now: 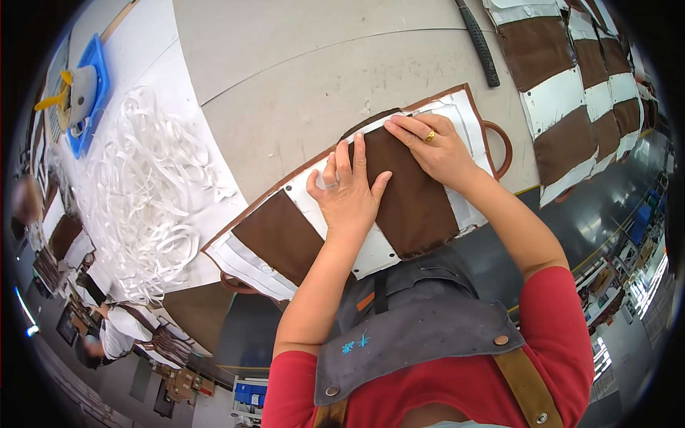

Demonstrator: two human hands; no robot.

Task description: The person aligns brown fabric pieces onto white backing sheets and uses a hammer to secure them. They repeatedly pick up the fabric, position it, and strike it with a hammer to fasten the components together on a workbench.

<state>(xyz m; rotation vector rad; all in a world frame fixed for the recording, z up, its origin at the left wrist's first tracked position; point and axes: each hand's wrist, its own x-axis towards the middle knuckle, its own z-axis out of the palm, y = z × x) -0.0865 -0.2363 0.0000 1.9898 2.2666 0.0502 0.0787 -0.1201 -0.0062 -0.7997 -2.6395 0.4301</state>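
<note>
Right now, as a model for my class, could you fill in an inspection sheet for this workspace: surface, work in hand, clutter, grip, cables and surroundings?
Surface: pale grey tabletop with small dark marks; white area at left.
Work in hand: brown-and-white panel with brown edging; brown loop handle at its right end.
Clutter: tangled white ribbon; blue tray holding items, one with yellow parts; black tool handle; more brown-and-white pieces at right.
Grip: left hand spread on the panel; right hand at its far edge, thumb unclear.
Cables: nothing seen.
Surroundings: another person at lower left; blue bins.
</note>
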